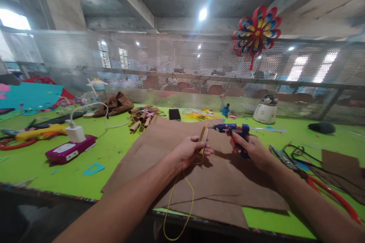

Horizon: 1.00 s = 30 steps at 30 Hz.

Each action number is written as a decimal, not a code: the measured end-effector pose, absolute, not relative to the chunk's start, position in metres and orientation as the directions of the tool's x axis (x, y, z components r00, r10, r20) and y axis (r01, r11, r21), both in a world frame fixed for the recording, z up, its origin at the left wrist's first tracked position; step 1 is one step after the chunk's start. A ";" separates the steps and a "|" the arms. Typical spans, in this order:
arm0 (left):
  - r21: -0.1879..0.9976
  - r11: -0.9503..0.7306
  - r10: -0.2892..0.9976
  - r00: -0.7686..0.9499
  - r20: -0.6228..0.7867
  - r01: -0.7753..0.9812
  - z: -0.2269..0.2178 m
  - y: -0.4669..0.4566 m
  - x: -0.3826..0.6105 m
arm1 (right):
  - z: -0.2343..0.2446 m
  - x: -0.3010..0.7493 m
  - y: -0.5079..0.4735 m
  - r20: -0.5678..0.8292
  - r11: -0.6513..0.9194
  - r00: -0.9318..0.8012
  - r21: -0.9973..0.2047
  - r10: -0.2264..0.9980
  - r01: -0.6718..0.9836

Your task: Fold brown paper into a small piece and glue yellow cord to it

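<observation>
My left hand (190, 151) pinches a small brown paper piece (203, 135), held upright and partly hidden by the fingers. A yellow string (193, 191) hangs from it in a loop past the table's front edge. In my right hand (251, 147) is a blue hot glue gun (238, 129), its fingers wrapped round the handle. The nozzle points left, close to the top of the paper piece; whether they touch I cannot tell. Below both hands lies a large sheet of brown paper (171, 159).
Rolled brown paper tubes (142, 117) with yellow string lie behind, beside a black phone (174, 114). A purple power strip (71, 150) and a yellow glue gun (41, 132) are left. Red-handled pliers (332, 197), cables and a white jar (265, 112) stand right. A perforated metal screen (171, 60) borders the back.
</observation>
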<state>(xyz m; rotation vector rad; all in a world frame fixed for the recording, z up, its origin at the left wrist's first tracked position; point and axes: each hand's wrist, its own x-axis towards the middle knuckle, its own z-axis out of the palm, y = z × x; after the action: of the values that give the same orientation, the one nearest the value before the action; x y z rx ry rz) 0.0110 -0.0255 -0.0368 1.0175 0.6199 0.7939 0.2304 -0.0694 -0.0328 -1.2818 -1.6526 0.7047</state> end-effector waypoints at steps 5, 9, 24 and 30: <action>0.914 0.292 0.825 0.557 -0.093 -0.280 -0.035 -0.025 0.010 | -0.033 0.226 -0.073 0.237 0.240 -0.055 -0.902 0.970 0.358; 0.914 0.287 0.832 0.548 -0.089 -0.287 -0.034 -0.025 0.010 | -0.035 0.225 -0.074 0.245 0.258 -0.082 -0.912 0.966 0.319; 0.907 0.293 0.825 0.559 -0.081 -0.302 -0.033 -0.028 0.011 | -0.036 0.225 -0.069 0.279 0.274 0.019 -0.950 0.960 0.147; 0.916 0.290 0.812 0.579 -0.081 -0.278 -0.035 -0.027 0.010 | -0.036 0.229 -0.069 0.303 0.295 0.018 -0.939 0.953 0.176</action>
<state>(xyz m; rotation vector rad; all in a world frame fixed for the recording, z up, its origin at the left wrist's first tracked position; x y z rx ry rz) 0.0098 -0.0267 -0.0350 1.0333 0.6158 0.7909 0.2289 -0.0686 -0.0361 -1.1200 -1.4287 0.8618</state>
